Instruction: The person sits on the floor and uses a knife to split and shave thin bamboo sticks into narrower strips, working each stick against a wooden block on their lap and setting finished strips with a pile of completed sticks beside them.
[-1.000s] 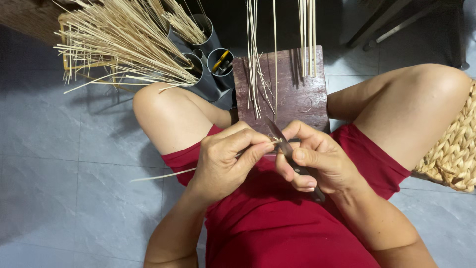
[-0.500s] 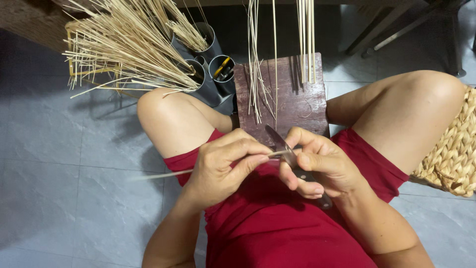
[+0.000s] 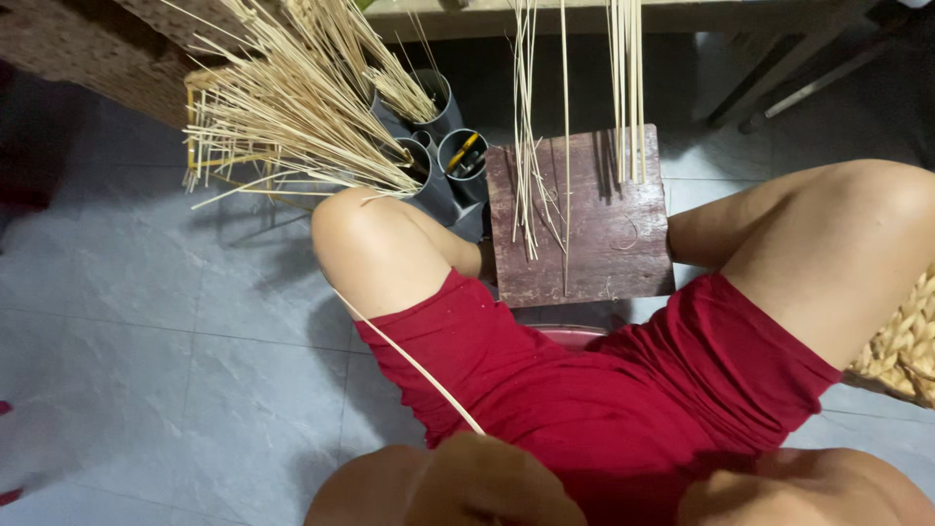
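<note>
Left hand [image 3: 487,482] holds bamboo strip [image 3: 409,360] near wooden block [image 3: 584,244].

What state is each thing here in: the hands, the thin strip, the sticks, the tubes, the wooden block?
Left hand: closed on the thin strip, at the bottom edge.
Right hand: not visible; only a forearm shows.
Thin strip: slanting across the left thigh.
Sticks: lying loose on the wooden block.
Wooden block: flat, between the knees.
Grey tubes: upright, holding tools.

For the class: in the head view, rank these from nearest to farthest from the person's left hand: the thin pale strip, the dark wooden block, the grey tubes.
From the left hand at the bottom edge:
1. Thin pale strip, running up-left from that hand.
2. Dark wooden block, between the knees.
3. Grey tubes, beyond the left knee.
</note>
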{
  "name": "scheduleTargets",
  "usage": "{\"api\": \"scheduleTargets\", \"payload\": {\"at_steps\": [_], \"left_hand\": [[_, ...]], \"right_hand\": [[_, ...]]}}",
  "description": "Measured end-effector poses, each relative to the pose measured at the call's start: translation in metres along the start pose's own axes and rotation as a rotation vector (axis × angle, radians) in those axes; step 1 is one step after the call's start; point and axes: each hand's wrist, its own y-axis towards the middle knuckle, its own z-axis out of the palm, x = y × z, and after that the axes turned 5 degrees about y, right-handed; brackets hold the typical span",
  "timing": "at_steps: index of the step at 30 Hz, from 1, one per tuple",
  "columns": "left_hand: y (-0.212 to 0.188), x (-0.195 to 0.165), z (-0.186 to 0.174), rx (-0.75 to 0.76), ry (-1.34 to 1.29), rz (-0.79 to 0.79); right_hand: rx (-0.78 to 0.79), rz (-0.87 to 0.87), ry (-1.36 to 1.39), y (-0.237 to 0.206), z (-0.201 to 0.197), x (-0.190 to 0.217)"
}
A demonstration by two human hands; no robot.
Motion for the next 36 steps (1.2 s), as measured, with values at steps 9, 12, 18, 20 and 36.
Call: {"api": "scheduleTargets", "payload": {"at_steps": [9,12,18,20,36], "left_hand": [[-0.075,0.019,0.023,0.154,-0.214,-0.185],[-0.084,0.018,0.038,0.242,-0.714,-0.651],[-0.051,0.005,0.009,0.077,-0.059,-0.110],[-0.029,-0.004,-0.010,0.032,0.081,0.003],[0.024,-0.005,-0.064,-0.353,0.552,-0.235]], "right_hand": [[0.039,-0.025,0.006,0.002,-0.007,-0.004],[0.044,-0.033,0.011,0.003,-0.009,-0.005],[0.052,-0.055,0.017,0.002,-0.010,-0.007],[0.052,-0.072,0.019,0.002,-0.008,-0.010],[-0.062,-0.667,0.136,-0.001,-0.100,0.002]]}}
